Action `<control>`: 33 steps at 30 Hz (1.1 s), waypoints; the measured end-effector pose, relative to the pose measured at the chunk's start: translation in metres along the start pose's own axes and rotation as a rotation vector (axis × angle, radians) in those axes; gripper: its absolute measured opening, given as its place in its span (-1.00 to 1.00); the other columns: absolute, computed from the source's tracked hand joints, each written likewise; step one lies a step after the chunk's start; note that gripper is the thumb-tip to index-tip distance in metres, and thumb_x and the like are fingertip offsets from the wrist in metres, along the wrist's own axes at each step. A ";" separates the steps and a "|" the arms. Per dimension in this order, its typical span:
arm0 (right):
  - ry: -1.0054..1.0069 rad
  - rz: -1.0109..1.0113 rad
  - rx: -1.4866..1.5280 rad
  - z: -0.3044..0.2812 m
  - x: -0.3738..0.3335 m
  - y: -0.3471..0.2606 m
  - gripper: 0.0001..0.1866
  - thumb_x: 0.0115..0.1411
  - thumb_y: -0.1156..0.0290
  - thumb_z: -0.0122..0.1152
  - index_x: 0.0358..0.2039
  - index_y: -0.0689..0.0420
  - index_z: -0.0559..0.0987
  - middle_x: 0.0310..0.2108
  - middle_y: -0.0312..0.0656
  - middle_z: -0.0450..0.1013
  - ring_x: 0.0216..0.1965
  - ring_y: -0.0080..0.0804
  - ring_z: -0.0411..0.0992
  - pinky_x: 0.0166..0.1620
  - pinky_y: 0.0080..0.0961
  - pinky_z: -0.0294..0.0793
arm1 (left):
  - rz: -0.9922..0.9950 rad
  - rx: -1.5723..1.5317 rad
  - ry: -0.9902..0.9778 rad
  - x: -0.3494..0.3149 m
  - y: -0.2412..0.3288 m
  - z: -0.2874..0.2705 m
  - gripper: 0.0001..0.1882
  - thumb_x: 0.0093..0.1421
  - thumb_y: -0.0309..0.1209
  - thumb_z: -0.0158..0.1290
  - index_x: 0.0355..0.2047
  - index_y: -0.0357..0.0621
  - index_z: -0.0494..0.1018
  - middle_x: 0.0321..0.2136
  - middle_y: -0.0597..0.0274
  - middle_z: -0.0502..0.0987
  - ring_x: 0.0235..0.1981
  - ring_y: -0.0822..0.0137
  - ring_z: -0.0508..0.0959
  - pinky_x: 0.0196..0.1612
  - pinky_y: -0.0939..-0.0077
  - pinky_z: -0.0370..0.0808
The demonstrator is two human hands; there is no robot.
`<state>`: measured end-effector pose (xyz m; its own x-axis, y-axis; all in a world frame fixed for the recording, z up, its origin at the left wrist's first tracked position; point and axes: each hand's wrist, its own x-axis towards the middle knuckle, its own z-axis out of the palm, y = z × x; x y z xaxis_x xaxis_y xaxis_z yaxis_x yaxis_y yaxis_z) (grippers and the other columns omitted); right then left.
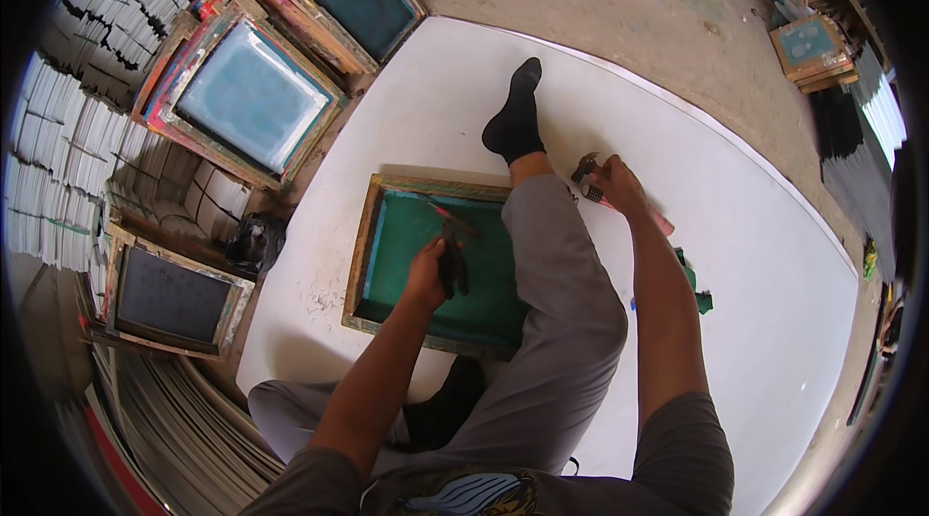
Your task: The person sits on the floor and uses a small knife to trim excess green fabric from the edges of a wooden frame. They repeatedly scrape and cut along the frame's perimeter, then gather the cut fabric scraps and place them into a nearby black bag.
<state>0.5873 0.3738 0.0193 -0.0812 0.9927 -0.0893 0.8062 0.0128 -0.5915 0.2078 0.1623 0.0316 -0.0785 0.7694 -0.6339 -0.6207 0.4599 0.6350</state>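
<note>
My left hand (426, 274) is closed around a dark pair of pliers (452, 263), over a wooden screen-printing frame (360, 269) with green mesh. A thin red-and-dark piece (443, 212) shows just beyond the pliers; I cannot tell whether it lies on the mesh or belongs to the tool. To the right of my outstretched leg, the fingers of my right hand (619, 185) are bent against a hammer (585, 167) with a dark head. Its reddish handle (662, 222) passes partly hidden under my hand and wrist. The frame lies flat, its right side covered by my leg.
A white board (755, 255) lies beneath me. Green scraps (695, 284) rest near my right forearm. Several framed screens (254, 95) lean at the left, beside stacked pale sheets (58, 158) and a black plastic bag (257, 243). Small wooden frames (811, 44) sit far right.
</note>
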 end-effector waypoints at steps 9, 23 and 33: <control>0.014 -0.257 0.157 -0.049 -0.023 -0.102 -0.64 0.33 0.19 0.32 -0.06 0.23 0.57 -0.10 0.07 0.61 -0.01 0.00 0.59 0.02 -0.16 0.54 | 0.063 0.151 0.131 -0.031 0.017 -0.050 -0.59 0.32 -0.23 0.24 0.08 -0.15 0.48 -0.21 0.22 0.61 -0.32 0.38 0.56 -0.28 0.41 0.49; -0.248 -0.446 0.038 0.155 -0.117 -0.328 -0.69 0.38 0.32 0.15 0.02 0.21 0.42 -0.07 -0.02 0.65 -0.02 0.06 0.59 0.01 0.02 0.55 | 0.558 1.356 0.455 -0.107 0.056 -0.135 -0.45 0.21 -0.27 0.21 0.22 -0.05 0.45 0.28 0.17 0.45 -0.02 -0.06 0.65 0.00 0.06 0.62; -0.202 -0.437 -0.019 0.216 -0.111 -0.360 -0.62 0.41 0.30 0.12 0.18 0.15 0.46 -0.01 -0.15 0.64 0.00 0.01 0.58 -0.01 -0.03 0.59 | 0.398 1.577 0.341 -0.106 0.037 -0.155 -0.25 0.28 -0.21 0.16 0.44 0.01 0.19 0.50 0.32 0.12 -0.21 -0.04 0.71 -0.17 0.07 0.67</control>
<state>0.1794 0.2328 0.0697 -0.5253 0.8509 0.0094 0.6817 0.4273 -0.5939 0.0721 0.0293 0.0541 -0.3159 0.9127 -0.2593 0.8090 0.4019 0.4289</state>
